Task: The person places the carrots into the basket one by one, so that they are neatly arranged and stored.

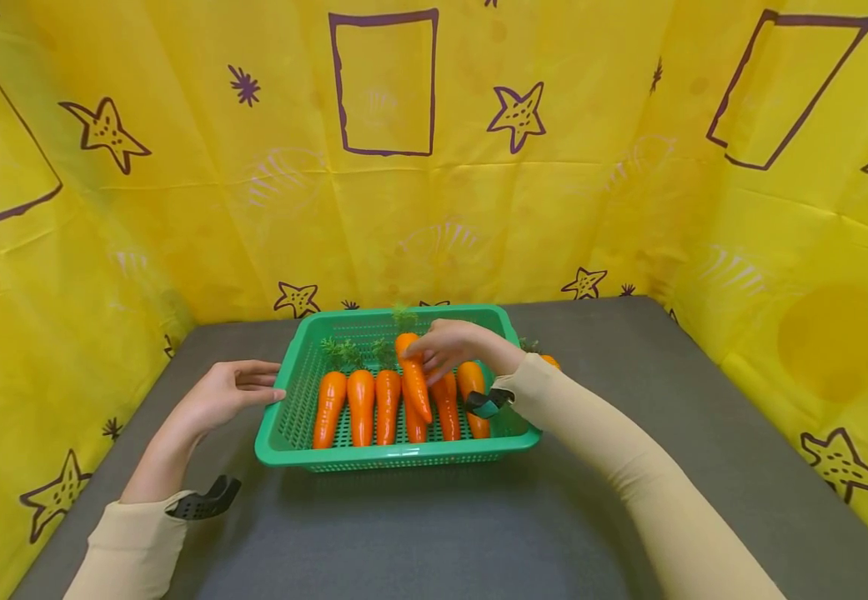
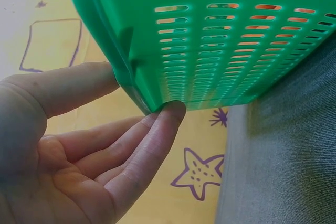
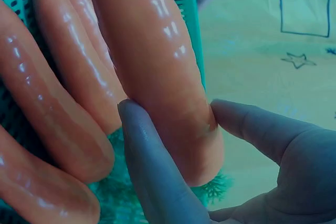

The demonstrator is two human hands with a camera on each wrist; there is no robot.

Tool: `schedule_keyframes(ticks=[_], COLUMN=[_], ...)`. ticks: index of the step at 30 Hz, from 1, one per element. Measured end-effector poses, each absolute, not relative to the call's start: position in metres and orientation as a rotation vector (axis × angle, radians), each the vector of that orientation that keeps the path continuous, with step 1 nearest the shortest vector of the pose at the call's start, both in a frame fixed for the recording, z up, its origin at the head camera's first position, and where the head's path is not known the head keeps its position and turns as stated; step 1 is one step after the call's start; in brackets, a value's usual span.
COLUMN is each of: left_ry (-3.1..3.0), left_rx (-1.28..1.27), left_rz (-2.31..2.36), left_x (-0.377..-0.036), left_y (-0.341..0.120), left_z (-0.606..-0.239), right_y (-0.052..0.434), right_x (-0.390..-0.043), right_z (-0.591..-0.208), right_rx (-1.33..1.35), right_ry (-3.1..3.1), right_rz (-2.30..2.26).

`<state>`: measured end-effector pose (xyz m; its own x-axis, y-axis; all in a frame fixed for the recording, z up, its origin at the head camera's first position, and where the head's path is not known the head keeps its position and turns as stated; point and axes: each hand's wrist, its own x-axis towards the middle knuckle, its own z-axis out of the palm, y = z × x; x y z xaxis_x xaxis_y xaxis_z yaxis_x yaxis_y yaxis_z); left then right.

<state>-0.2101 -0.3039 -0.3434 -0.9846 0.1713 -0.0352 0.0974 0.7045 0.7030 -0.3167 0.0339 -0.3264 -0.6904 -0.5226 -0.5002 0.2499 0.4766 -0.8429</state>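
right hand (image 1: 452,343) pinching the thick top end of a plastic carrot (image 1: 414,375) between thumb and fingers (image 3: 152,171), holding it tilted across the others, leafy end toward the far wall. left hand (image 1: 227,392) with fingers straight and relaxed, gripping nothing, fingertips (image 2: 170,114) touching the near-left corner of the green slotted basket (image 1: 283,433), thumb against its rim. under and either side of the right hand, carrots in a row on the basket floor (image 1: 361,407), tips toward the wearer, green tops (image 1: 342,352) toward the back. just beyond the right wrist, outside the basket's right wall, part of one more carrot (image 1: 550,360) showing on the grey tabletop (image 1: 418,533). beyond that, yellow sheeting (image 1: 178,167) with purple stars and rectangles on three sides. judged from the lie of things: loading nearly complete, most of the carrots in, one in hand above the row, at least one lying outside. black wrist-mounted camera clips (image 1: 204,502) on both beige sleeves.
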Motion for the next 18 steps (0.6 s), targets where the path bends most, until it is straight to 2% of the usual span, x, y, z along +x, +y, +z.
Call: schedule_keyframes(ticks=[18], left_ry=[2.807], left_rx=[0.218], left_rz=[1.158], left_x=[-0.210], left_y=[-0.303], left_z=[-0.344], right_y=[0.014], right_x=[-0.316], right_z=[-0.346], right_rx=[-0.196], right_ry=[1.969], right_rz=[-1.189])
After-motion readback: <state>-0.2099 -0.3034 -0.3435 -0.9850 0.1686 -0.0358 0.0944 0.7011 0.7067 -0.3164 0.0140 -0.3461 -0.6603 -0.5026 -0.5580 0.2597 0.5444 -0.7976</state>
